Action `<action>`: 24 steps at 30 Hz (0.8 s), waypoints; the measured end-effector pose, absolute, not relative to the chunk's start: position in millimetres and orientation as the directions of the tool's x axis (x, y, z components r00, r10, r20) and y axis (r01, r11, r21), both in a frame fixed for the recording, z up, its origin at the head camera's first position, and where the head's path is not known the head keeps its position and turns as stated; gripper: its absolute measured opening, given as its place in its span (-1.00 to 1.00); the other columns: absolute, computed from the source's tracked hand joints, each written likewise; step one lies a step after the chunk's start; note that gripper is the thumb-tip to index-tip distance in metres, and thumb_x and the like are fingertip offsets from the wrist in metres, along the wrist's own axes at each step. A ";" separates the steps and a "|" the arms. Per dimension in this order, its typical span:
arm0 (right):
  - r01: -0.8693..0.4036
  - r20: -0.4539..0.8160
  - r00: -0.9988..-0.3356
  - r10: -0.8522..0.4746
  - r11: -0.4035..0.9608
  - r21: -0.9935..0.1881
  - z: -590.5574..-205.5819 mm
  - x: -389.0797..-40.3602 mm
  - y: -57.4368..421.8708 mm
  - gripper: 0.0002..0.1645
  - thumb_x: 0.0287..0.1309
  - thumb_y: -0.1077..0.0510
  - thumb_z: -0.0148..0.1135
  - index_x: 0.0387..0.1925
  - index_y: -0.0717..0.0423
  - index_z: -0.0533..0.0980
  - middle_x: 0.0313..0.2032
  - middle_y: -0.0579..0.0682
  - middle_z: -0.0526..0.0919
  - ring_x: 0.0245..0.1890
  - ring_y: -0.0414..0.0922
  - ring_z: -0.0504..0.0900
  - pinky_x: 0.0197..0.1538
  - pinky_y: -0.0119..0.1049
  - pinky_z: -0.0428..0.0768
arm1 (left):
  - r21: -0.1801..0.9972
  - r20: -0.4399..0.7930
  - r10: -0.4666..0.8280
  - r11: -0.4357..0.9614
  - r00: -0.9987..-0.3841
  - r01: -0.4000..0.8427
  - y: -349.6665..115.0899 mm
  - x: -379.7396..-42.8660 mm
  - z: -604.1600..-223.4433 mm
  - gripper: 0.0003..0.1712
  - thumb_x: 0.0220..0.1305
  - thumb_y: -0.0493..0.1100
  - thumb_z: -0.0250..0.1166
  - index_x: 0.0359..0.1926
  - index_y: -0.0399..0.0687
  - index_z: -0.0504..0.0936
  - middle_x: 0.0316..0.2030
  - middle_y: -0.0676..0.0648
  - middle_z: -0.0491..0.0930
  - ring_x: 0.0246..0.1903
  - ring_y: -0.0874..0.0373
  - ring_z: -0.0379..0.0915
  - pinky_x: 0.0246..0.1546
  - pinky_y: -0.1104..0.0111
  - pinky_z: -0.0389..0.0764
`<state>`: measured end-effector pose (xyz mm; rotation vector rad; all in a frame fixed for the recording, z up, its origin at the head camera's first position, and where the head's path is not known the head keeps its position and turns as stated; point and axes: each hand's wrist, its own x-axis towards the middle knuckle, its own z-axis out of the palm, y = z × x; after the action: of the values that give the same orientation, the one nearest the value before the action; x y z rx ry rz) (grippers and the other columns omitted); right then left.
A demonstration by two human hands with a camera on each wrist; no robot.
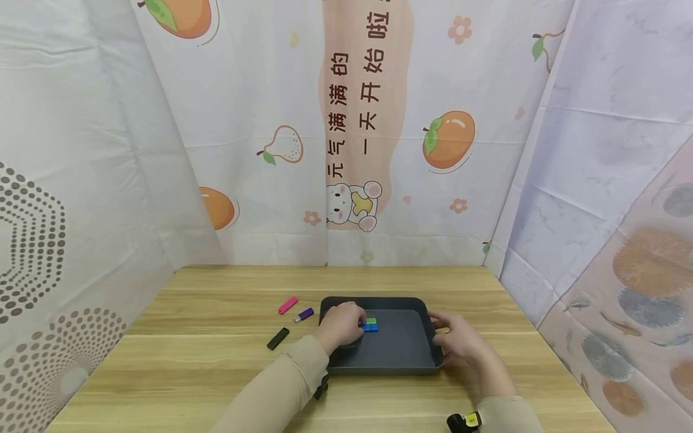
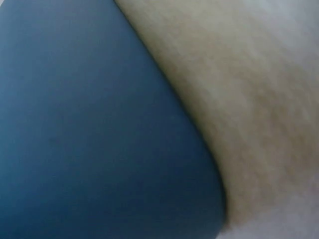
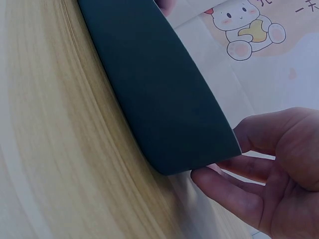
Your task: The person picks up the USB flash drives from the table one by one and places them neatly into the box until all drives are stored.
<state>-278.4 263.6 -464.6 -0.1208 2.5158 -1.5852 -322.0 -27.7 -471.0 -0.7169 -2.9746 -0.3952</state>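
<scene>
A dark grey rectangular tray (image 1: 403, 346) lies on the wooden table. My left hand (image 1: 340, 325) reaches over its left side, with curled fingers down inside and fingertips at a small blue USB stick (image 1: 370, 328). A green stick (image 1: 371, 320) lies right against the blue one, toward the back. The left thumb and part of the blue stick are hidden. At the tray's right end, my right hand (image 1: 457, 338) holds the rim. In the right wrist view, bent fingers (image 3: 229, 191) of that hand reach the lower corner of the tray (image 3: 164, 94).
Left of the tray lie a pink stick (image 1: 288, 305), a purple USB stick (image 1: 304, 315) with a metal plug, and a black stick (image 1: 278, 338). A printed curtain (image 1: 271, 198) stands behind the table. The left wrist view is mostly a blurred dark tray surface (image 2: 89, 119).
</scene>
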 end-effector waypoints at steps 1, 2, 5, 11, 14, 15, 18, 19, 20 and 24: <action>0.019 -0.096 -0.983 -0.157 0.433 -0.901 -464.5 -278.2 263.6 -0.14 0.02 0.55 0.13 0.44 0.31 0.30 0.15 0.43 0.48 -0.35 0.07 0.68 -0.47 0.07 0.69 | 0.233 0.114 0.440 0.860 -0.891 0.455 -27.6 -322.3 -471.5 -0.92 0.19 -0.14 0.47 -0.27 0.06 0.77 -0.30 0.10 0.60 -0.25 0.22 0.50 -0.17 0.19 0.58; 0.018 -0.096 -0.983 -0.156 0.434 -0.901 -464.4 -278.1 263.5 -0.14 0.02 0.55 0.13 0.44 0.31 0.30 0.15 0.43 0.48 -0.35 0.07 0.68 -0.47 0.07 0.69 | 0.231 0.114 0.439 0.861 -0.891 0.454 -27.6 -322.5 -471.7 -0.93 0.19 -0.14 0.47 -0.28 0.06 0.77 -0.30 0.10 0.60 -0.26 0.22 0.50 -0.18 0.19 0.58; 0.021 -0.098 -0.983 -0.156 0.434 -0.901 -464.2 -278.0 263.5 -0.14 0.03 0.55 0.13 0.44 0.30 0.30 0.15 0.43 0.48 -0.36 0.07 0.68 -0.47 0.07 0.69 | 0.232 0.108 0.438 0.862 -0.892 0.451 -27.6 -322.8 -472.4 -0.94 0.21 -0.14 0.46 -0.28 0.06 0.76 -0.30 0.10 0.61 -0.26 0.21 0.51 -0.18 0.19 0.58; 0.026 -0.102 -0.984 -0.148 0.441 -0.897 -462.5 -277.4 262.7 -0.15 0.05 0.55 0.14 0.44 0.30 0.30 0.15 0.42 0.48 -0.33 0.06 0.67 -0.46 0.07 0.69 | 0.234 0.102 0.441 0.861 -0.892 0.452 -29.5 -321.3 -470.3 -0.91 0.22 -0.14 0.45 -0.24 0.05 0.75 -0.29 0.10 0.61 -0.25 0.21 0.52 -0.17 0.20 0.59; 0.032 -0.106 -0.984 -0.145 0.441 -0.897 -461.9 -277.1 262.3 -0.15 0.06 0.55 0.14 0.45 0.30 0.30 0.16 0.42 0.48 -0.33 0.06 0.67 -0.46 0.06 0.69 | 0.250 0.097 0.434 0.861 -0.896 0.444 -31.5 -321.0 -468.8 -0.85 0.23 -0.13 0.44 -0.16 0.05 0.75 -0.26 0.09 0.61 -0.22 0.19 0.52 -0.12 0.18 0.58; 0.032 -0.106 -0.984 -0.146 0.438 -0.898 -461.9 -277.1 262.3 -0.15 0.06 0.55 0.14 0.45 0.30 0.30 0.16 0.43 0.47 -0.34 0.07 0.67 -0.46 0.07 0.69 | 0.257 0.094 0.430 0.861 -0.898 0.439 -32.5 -320.6 -467.7 -0.83 0.24 -0.12 0.44 -0.14 0.05 0.75 -0.25 0.09 0.61 -0.21 0.18 0.52 -0.11 0.16 0.57; 0.036 -0.109 -0.983 -0.147 0.432 -0.901 -462.5 -277.3 262.4 -0.15 0.06 0.55 0.13 0.45 0.30 0.29 0.16 0.43 0.47 -0.36 0.07 0.68 -0.46 0.07 0.69 | 0.294 0.095 0.419 0.855 -0.903 0.428 -35.7 -318.7 -464.4 -0.80 0.26 -0.13 0.42 -0.09 0.04 0.74 -0.22 0.08 0.62 -0.18 0.16 0.54 -0.04 0.12 0.55; 0.036 -0.109 -0.983 -0.146 0.431 -0.902 -462.8 -277.4 262.4 -0.15 0.05 0.55 0.13 0.45 0.30 0.29 0.16 0.43 0.47 -0.37 0.07 0.68 -0.46 0.07 0.69 | 0.303 0.098 0.418 0.852 -0.903 0.428 -37.0 -317.7 -462.9 -0.80 0.27 -0.13 0.41 -0.08 0.04 0.74 -0.22 0.08 0.61 -0.18 0.15 0.54 -0.03 0.11 0.55; 0.037 -0.110 -0.983 -0.146 0.431 -0.901 -463.0 -277.6 262.5 -0.15 0.05 0.55 0.13 0.45 0.30 0.29 0.16 0.43 0.47 -0.37 0.07 0.68 -0.46 0.07 0.69 | 0.314 0.107 0.419 0.846 -0.902 0.431 -38.3 -316.9 -461.4 -0.81 0.28 -0.13 0.40 -0.08 0.04 0.74 -0.22 0.08 0.61 -0.18 0.15 0.54 -0.03 0.11 0.54; 0.037 -0.110 -0.983 -0.144 0.437 -0.899 -463.9 -278.2 262.8 -0.14 0.05 0.55 0.13 0.45 0.29 0.29 0.15 0.42 0.47 -0.39 0.07 0.68 -0.47 0.06 0.69 | 0.353 0.142 0.428 0.821 -0.893 0.449 -44.3 -314.4 -456.0 -0.84 0.31 -0.13 0.38 -0.10 0.02 0.74 -0.21 0.06 0.65 -0.17 0.13 0.56 -0.01 0.08 0.52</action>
<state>-278.2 262.8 -463.9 -0.0944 2.5146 -1.5796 -314.4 -44.3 -456.0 -0.7097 -2.9436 -0.5923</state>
